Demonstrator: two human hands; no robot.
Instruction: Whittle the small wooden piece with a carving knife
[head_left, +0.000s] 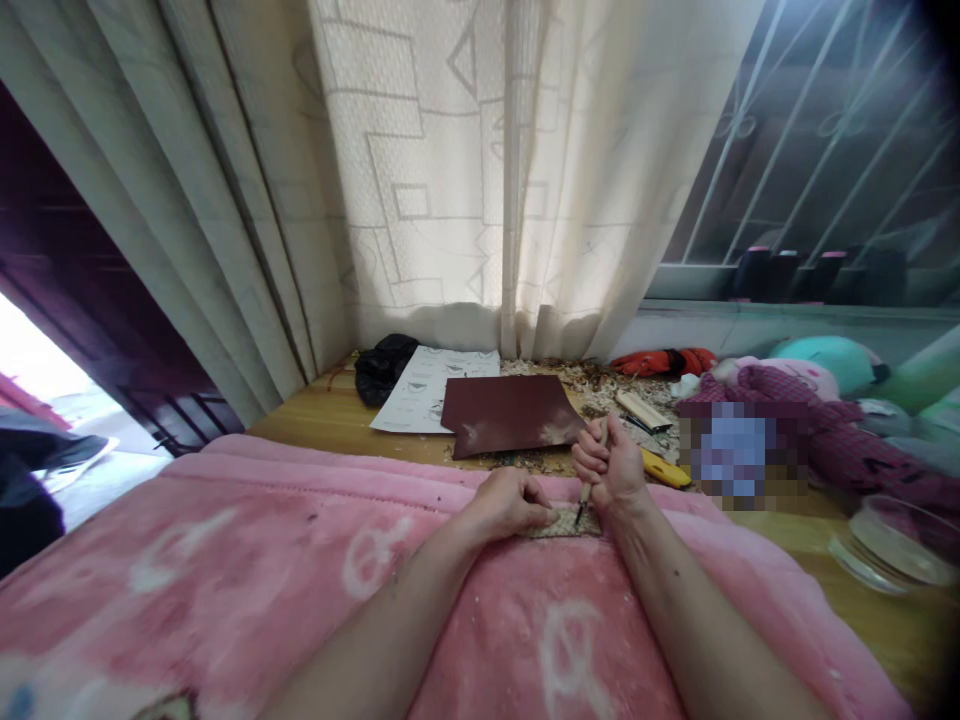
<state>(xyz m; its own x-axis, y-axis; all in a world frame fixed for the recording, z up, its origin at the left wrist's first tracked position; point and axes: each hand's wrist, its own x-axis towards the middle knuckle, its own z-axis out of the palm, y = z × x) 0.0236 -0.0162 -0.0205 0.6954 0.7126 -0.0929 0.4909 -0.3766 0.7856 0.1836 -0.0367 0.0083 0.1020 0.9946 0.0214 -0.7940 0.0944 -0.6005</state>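
Note:
A small flat piece with a rough, pale, patterned surface (562, 522) lies on the pink blanket (300, 540). Its left end is pinched between the thumb and fingers of my left hand (514, 502). My right hand (611, 465) is wrapped round a thin carving tool (583, 495) with a light handle. The tool points down, and its dark tip meets the upper face of the piece near its right part. Part of the handle is hidden inside my right fist.
Beyond the blanket, a wooden table (322, 420) carries a dark red sheet (510, 412), printed white paper (405, 400), a black bag (382, 368), many shavings (592, 385) and a yellow cutter (666, 468). A clear bowl (889, 545) and bundled cloth (847, 440) are at right.

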